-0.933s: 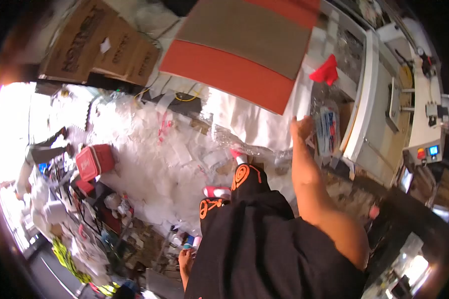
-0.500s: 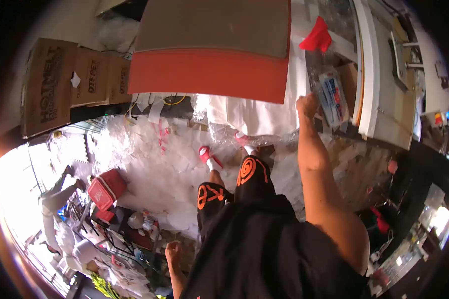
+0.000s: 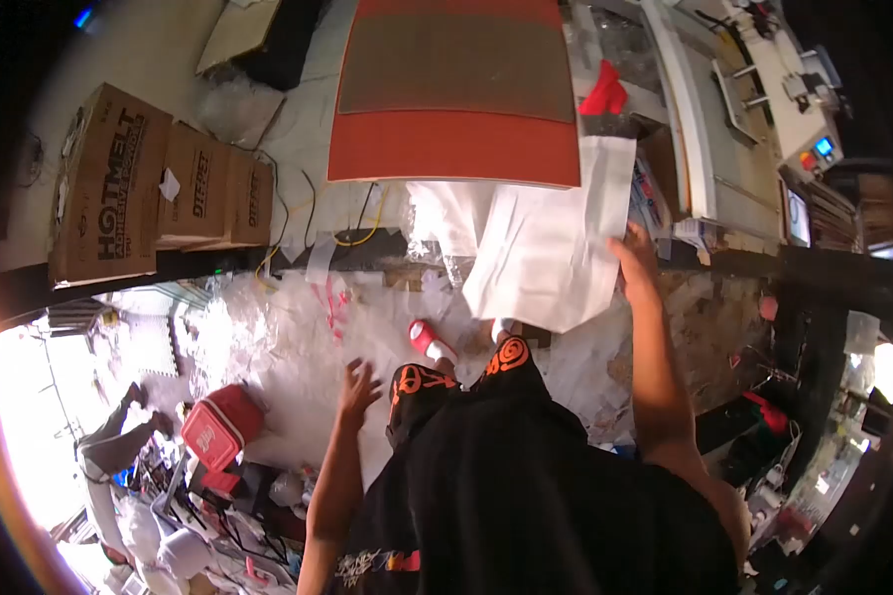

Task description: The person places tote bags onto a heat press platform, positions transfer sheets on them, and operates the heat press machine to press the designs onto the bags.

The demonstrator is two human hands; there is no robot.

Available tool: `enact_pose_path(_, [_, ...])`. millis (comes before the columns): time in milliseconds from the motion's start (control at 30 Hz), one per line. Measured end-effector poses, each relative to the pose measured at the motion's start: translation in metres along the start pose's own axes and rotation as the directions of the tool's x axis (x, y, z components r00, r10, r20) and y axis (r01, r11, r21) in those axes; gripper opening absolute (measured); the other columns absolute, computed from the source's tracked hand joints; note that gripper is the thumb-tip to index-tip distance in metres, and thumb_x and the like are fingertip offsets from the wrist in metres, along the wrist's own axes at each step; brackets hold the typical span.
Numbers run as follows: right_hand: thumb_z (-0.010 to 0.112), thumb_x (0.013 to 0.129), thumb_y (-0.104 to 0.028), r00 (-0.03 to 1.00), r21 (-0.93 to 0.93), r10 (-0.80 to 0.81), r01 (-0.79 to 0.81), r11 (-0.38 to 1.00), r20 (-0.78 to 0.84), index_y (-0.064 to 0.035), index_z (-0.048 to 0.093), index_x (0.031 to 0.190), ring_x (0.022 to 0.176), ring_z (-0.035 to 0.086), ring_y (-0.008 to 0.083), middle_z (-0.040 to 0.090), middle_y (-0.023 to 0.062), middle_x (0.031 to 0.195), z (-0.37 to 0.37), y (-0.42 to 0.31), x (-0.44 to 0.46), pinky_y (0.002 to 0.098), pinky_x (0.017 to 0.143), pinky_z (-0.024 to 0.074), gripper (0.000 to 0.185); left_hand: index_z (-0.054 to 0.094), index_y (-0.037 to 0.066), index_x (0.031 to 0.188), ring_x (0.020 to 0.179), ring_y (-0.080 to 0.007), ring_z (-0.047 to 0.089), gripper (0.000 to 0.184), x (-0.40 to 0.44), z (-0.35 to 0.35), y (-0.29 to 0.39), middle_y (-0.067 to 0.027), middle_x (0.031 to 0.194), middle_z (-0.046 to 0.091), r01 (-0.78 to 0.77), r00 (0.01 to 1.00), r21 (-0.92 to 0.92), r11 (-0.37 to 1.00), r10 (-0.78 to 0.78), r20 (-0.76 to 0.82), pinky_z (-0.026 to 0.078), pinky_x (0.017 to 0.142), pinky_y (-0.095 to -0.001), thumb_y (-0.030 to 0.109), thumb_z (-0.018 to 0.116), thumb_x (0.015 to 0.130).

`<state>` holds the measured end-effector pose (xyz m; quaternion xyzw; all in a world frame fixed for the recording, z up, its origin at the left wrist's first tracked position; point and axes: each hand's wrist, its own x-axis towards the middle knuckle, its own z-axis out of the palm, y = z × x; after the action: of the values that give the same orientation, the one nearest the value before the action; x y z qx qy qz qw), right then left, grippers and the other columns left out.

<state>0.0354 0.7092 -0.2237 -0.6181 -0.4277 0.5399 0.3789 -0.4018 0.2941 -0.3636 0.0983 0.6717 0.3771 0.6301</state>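
My right hand [image 3: 641,260] grips the right edge of a creased white sheet [image 3: 551,253], which looks like a flat bag or film and hangs over the front of the work surface. The sheet's upper left part lies beside the red board [image 3: 446,149] with a grey-brown panel [image 3: 456,64] on it. More white material [image 3: 446,213] hangs below the board's front edge. Away from the work surface, over the littered floor, my left hand [image 3: 359,392] is open with its fingers apart and holds nothing.
Cardboard boxes [image 3: 119,188] stand at the left, with yellow and black cables nearby. A red cloth [image 3: 605,89] and a pale frame [image 3: 680,109] are at the right. A red cooler [image 3: 223,426] stands on the floor, which is covered with crumpled plastic.
My right hand has drawn the white sheet out to the front right of the board, moving slightly right and down. My left hand has risen and its fingers have spread.
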Motion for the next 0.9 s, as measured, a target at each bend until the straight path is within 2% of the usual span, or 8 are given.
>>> enact_pose_path(67, [0.066, 0.082, -0.002, 0.998, 0.056, 0.06, -0.059, 0.997, -0.015, -0.005, 0.04, 0.144, 0.101, 0.06, 0.0205, 0.062, 0.0124, 0.114, 0.007, -0.046, -0.055, 0.0334, 0.088, 0.0498, 0.067, 0.017, 0.025, 0.154, 0.121, -0.0386, 0.056, 0.066, 0.031, 0.083, 0.074, -0.0161, 0.146, 0.045, 0.267, 0.954, -0.301, 0.915, -0.207, 0.216, 0.05, 0.095, -0.0525, 0.052, 0.046, 0.101])
enact_pose_path(133, [0.066, 0.081, -0.002, 0.997, 0.035, 0.063, -0.062, 0.997, -0.048, -0.0094, 0.041, 0.146, 0.095, 0.06, 0.0179, 0.062, 0.0083, 0.11, -0.003, -0.062, -0.08, 0.0309, 0.084, 0.05, 0.069, 0.035, 0.003, 0.149, 0.124, -0.0362, 0.054, 0.084, 0.033, 0.15, 0.145, -0.0179, 0.141, 0.051, 0.36, 0.891, -0.398, 0.844, -0.184, 0.415, 0.045, 0.101, -0.0527, 0.066, 0.046, 0.094])
enact_pose_path(167, [0.066, 0.082, -0.003, 0.997, -0.046, 0.07, -0.07, 0.996, -0.019, -0.0111, 0.043, 0.145, 0.091, 0.058, 0.0157, 0.062, 0.0062, 0.104, -0.01, -0.067, -0.088, 0.0295, 0.081, 0.0489, 0.068, 0.039, -0.001, 0.146, 0.122, -0.0352, 0.055, 0.085, 0.042, 0.18, 0.16, -0.0191, 0.136, 0.055, 0.195, 0.842, -0.579, 0.792, 0.168, 0.512, 0.046, 0.102, -0.0487, 0.067, 0.044, 0.095])
enact_pose_path(233, [0.065, 0.082, -0.004, 0.997, -0.126, 0.074, -0.073, 0.989, 0.008, -0.0128, 0.045, 0.145, 0.086, 0.057, 0.0135, 0.062, 0.0041, 0.099, -0.029, -0.068, -0.096, 0.0281, 0.078, 0.0478, 0.067, 0.038, 0.004, 0.148, 0.123, -0.0293, 0.054, 0.072, 0.059, 0.193, 0.187, -0.0189, 0.138, 0.053, 0.443, 0.625, -0.525, 0.727, 0.17, 0.762, 0.047, 0.101, -0.0431, 0.052, 0.054, 0.097])
enact_pose_path(333, [0.063, 0.084, -0.004, 0.995, -0.326, 0.04, -0.007, 0.945, 0.094, -0.0094, 0.056, 0.136, 0.074, 0.052, 0.0099, 0.054, -0.0009, 0.084, -0.07, -0.044, -0.081, 0.026, 0.066, 0.0449, 0.053, 0.043, 0.001, 0.144, 0.11, -0.0221, 0.061, 0.057, 0.053, 0.219, 0.216, -0.0166, 0.126, 0.06, -0.136, 0.938, -0.007, 0.991, 0.132, 0.321, 0.051, 0.092, -0.036, 0.032, 0.059, 0.099])
enact_pose_path(567, [0.061, 0.089, -0.007, 0.969, 0.071, -0.137, 0.125, 0.99, 0.208, -0.0024, 0.066, 0.119, 0.088, 0.055, 0.0101, 0.064, 0.0022, 0.105, -0.117, -0.135, -0.081, 0.0237, 0.083, 0.0442, 0.03, 0.06, 0.0, 0.123, 0.098, -0.0148, 0.06, 0.031, -0.063, 0.226, 0.339, -0.006, 0.107, 0.065, -0.415, 0.904, 0.155, 0.897, 0.387, 0.182, 0.049, 0.088, -0.0306, 0.011, 0.061, 0.095])
enact_pose_path(800, [0.07, 0.09, -0.022, 0.903, 0.284, -0.37, 0.305, 0.909, 0.217, -0.0012, 0.068, 0.114, 0.099, 0.06, 0.0139, 0.068, 0.0052, 0.107, -0.032, -0.273, 0.049, 0.029, 0.093, 0.044, 0.032, 0.069, 0.0, 0.112, 0.08, -0.0056, 0.053, 0.031, -0.11, 0.257, 0.543, -0.0026, 0.09, 0.07, -0.719, 0.367, 0.591, 0.366, 0.922, -0.124, 0.045, 0.069, -0.0232, 0.025, 0.06, 0.095])
enact_pose_path(900, [0.067, 0.095, -0.019, 0.535, 0.407, -0.841, 0.789, 0.46, -0.085, -0.0015, 0.065, 0.115, 0.101, 0.062, 0.0143, 0.068, 0.0082, 0.111, -0.018, -0.368, 0.022, 0.0284, 0.094, 0.0468, 0.027, 0.069, 0.005, 0.114, 0.077, -0.0066, 0.056, 0.025, -0.178, 0.252, 0.599, -0.0047, 0.099, 0.07, -0.64, -0.144, 0.766, -0.052, 0.988, -0.054, 0.046, 0.067, -0.0231, 0.017, 0.058, 0.096])
